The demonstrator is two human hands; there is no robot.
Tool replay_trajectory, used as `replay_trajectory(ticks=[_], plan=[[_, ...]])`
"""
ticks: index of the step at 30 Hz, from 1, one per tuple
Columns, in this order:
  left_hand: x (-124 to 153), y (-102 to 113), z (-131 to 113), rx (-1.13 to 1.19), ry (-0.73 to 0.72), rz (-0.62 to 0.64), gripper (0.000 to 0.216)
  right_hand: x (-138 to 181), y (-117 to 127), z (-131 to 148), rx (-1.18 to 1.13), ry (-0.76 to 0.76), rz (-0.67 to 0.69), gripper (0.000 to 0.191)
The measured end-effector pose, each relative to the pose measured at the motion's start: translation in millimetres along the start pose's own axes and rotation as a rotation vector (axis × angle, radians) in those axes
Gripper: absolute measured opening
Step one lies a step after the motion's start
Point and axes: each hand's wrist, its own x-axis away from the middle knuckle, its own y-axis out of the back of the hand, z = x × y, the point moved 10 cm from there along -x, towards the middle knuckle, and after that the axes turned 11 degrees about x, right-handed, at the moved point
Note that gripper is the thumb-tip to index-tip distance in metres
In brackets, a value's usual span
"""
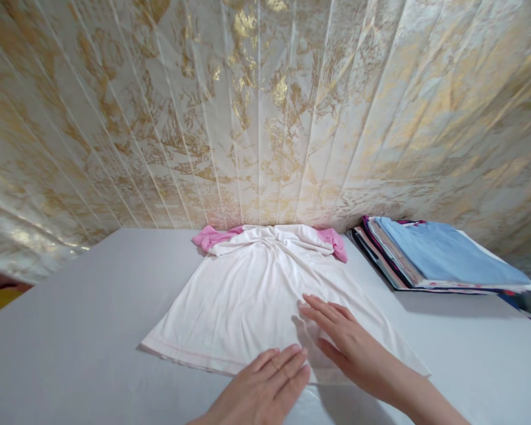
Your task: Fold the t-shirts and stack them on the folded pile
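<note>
A white shirt with pink sleeves lies spread flat on the white table, collar bunched toward the wall. My left hand rests flat on the shirt's near hem, fingers stretched out and together. My right hand lies flat on the lower right part of the shirt, fingers extended toward the left. Neither hand holds anything.
A stack of folded clothes, a light blue piece on top, sits at the right by the wall. A gold-and-white patterned wall rises directly behind the table. The table's left edge shows a yellow floor beyond.
</note>
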Motion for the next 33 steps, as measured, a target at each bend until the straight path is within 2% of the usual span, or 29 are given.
replay_trajectory(ticks=[2,5,8,12,15,19,22,24,27,30,33], plan=[[-12,3,-9,-0.033,-0.041,-0.010,0.042,-10,5,10,-0.118,0.061,0.009,0.049],[-21,1,-15,-0.089,-0.083,-0.010,0.039,-37,1,12,-0.353,0.121,0.084,0.041],[-18,-1,-14,-0.100,-0.099,-0.025,0.038,-73,4,-7,-0.475,0.162,0.022,0.036],[-13,-1,-10,-0.075,-0.107,-0.061,0.039,-103,11,-39,-0.453,0.092,-0.035,0.042],[-14,-3,-11,-0.070,-0.116,-0.091,0.040,-97,12,-24,-0.472,0.121,0.041,0.039],[-19,-1,-20,-0.040,-0.116,-0.111,0.035,-68,3,24,-0.525,0.198,0.215,0.043],[-18,16,-25,0.029,-0.133,-0.132,0.032,-57,1,42,-0.425,0.254,0.164,0.047],[-13,33,-15,0.126,-0.064,-0.148,0.032,-56,-1,36,-0.322,0.228,0.058,0.046],[3,56,18,0.273,0.168,-0.175,0.022,-54,-10,16,-0.126,0.150,-0.070,0.043],[20,58,39,0.329,0.325,-0.147,0.013,-48,-25,6,0.052,0.106,-0.078,0.048],[25,52,38,0.329,0.334,-0.096,0.018,-46,-35,5,0.140,0.062,-0.032,0.053]])
